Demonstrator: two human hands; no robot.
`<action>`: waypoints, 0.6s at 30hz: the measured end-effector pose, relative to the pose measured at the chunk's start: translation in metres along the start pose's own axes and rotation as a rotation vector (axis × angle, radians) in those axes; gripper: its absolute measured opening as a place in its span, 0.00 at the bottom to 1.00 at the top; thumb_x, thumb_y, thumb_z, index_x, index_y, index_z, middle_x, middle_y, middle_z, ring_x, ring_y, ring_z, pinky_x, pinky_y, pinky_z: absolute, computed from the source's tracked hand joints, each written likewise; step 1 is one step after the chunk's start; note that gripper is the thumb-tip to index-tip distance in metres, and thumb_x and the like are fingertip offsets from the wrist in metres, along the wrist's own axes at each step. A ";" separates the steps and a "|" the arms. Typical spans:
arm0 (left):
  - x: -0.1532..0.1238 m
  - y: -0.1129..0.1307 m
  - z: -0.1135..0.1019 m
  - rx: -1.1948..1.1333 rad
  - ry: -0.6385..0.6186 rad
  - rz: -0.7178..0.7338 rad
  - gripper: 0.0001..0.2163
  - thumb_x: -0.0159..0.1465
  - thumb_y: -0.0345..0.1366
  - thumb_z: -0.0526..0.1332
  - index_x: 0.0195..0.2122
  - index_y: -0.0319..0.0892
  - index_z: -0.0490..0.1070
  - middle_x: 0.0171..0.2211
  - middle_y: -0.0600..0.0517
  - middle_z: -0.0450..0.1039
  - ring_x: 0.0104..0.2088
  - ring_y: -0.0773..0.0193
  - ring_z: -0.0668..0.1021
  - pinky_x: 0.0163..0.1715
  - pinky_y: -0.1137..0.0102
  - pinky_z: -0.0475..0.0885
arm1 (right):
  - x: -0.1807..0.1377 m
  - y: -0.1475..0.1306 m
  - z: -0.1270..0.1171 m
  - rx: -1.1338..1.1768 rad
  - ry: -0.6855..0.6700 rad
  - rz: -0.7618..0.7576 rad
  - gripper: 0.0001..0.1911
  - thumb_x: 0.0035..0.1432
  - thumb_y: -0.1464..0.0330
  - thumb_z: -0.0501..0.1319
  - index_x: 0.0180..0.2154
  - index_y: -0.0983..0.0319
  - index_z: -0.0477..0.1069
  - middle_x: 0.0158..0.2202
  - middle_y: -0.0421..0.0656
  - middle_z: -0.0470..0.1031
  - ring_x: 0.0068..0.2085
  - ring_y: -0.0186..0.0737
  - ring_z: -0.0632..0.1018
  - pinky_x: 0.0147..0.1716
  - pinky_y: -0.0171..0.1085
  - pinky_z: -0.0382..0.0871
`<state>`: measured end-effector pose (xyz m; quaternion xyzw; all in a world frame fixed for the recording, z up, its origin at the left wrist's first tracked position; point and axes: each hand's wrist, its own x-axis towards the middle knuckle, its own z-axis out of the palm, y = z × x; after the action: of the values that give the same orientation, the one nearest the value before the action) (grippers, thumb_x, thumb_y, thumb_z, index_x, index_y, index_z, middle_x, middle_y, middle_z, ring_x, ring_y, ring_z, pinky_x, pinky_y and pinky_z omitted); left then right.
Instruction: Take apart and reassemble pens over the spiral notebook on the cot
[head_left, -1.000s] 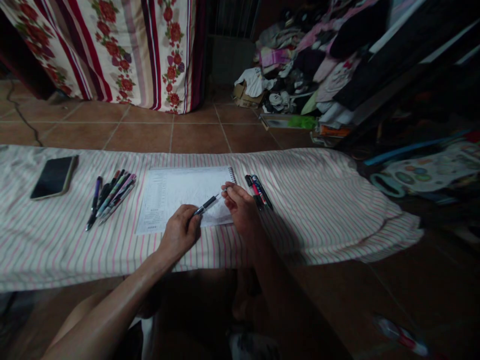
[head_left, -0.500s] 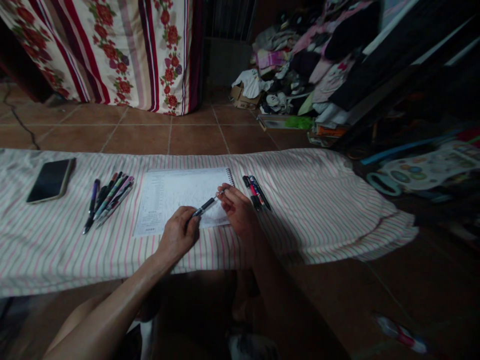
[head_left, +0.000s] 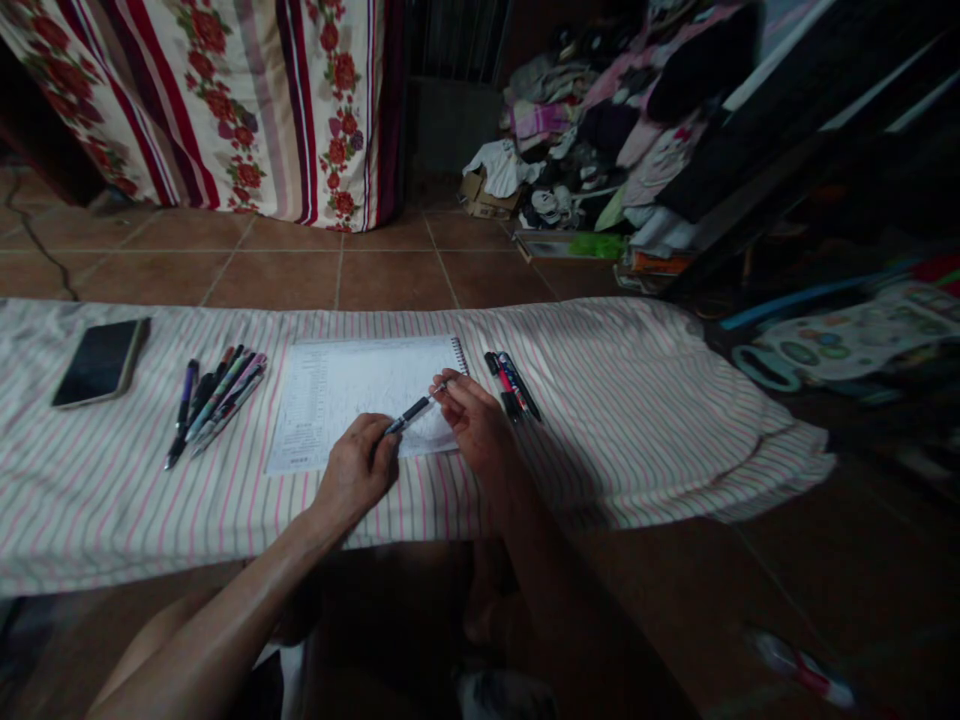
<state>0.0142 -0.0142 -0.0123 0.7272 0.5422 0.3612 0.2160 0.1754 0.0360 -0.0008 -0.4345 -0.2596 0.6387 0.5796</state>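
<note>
Left hand (head_left: 356, 470), right hand (head_left: 474, 425) grip pen (head_left: 411, 411) ends; over notebook (head_left: 352, 395).

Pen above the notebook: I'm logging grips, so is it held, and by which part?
The pen is held: left hand grips its near, dark end; right hand pinches its far, pale end.

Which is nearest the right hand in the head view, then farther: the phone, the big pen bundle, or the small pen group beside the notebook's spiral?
1. Small pen group, just right of the right hand, which is pinching a pen.
2. Big pen bundle, left of the notebook.
3. Phone, far left on the striped cloth.
</note>
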 end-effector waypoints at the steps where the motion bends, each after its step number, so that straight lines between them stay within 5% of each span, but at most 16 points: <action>1: 0.000 0.000 0.000 0.000 0.003 0.001 0.11 0.64 0.34 0.50 0.39 0.38 0.71 0.38 0.46 0.72 0.39 0.60 0.74 0.42 0.65 0.70 | 0.000 0.000 0.000 -0.008 -0.001 0.000 0.12 0.46 0.66 0.64 0.36 0.59 0.73 0.37 0.39 0.76 0.38 0.33 0.78 0.25 0.26 0.66; 18: 0.002 0.001 0.000 0.011 0.002 -0.010 0.11 0.64 0.34 0.50 0.39 0.39 0.71 0.38 0.46 0.72 0.39 0.60 0.75 0.42 0.64 0.71 | -0.003 0.000 0.001 -0.120 -0.001 -0.038 0.14 0.46 0.64 0.64 0.38 0.59 0.72 0.40 0.41 0.76 0.39 0.36 0.78 0.27 0.27 0.66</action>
<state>0.0153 -0.0128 -0.0113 0.7253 0.5479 0.3582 0.2131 0.1747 0.0331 0.0004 -0.4632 -0.3056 0.6112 0.5644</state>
